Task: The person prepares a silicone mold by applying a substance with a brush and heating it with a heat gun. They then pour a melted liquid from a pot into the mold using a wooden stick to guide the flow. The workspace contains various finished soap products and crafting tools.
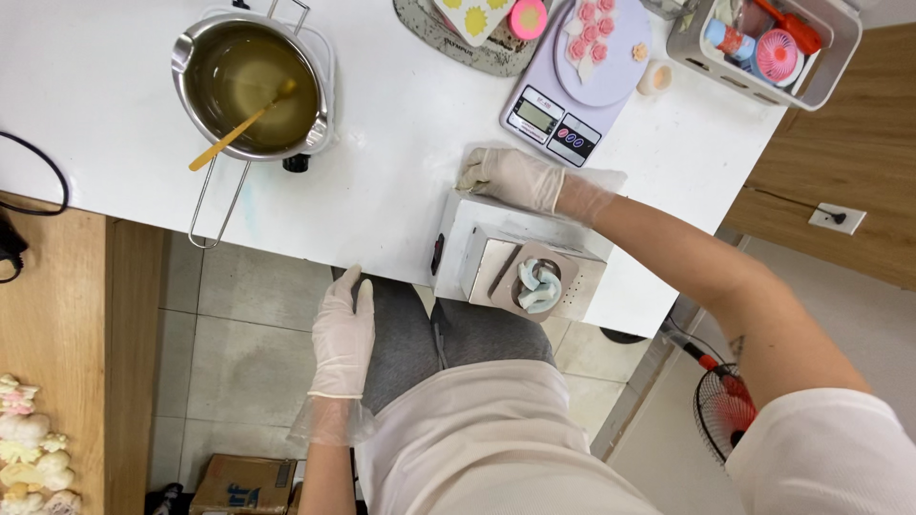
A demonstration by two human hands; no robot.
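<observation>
A white table (401, 181) above a tiled floor (239, 353) is shown. The white box device (510, 257) is pressed by the flat, unclenched right hand (510, 178); the left hand (343, 339) is rested open on the knee.

A small white box-shaped appliance (520, 257) stands at the near edge of the white counter (382, 181), just in front of a digital scale. It has a dark switch on its left side and a metal plate on top. On that plate sits a round grey mould (540, 283) holding a pale blue and white knotted shape. The right hand (510, 177), in a thin clear glove, rests on the appliance's far top edge.
</observation>
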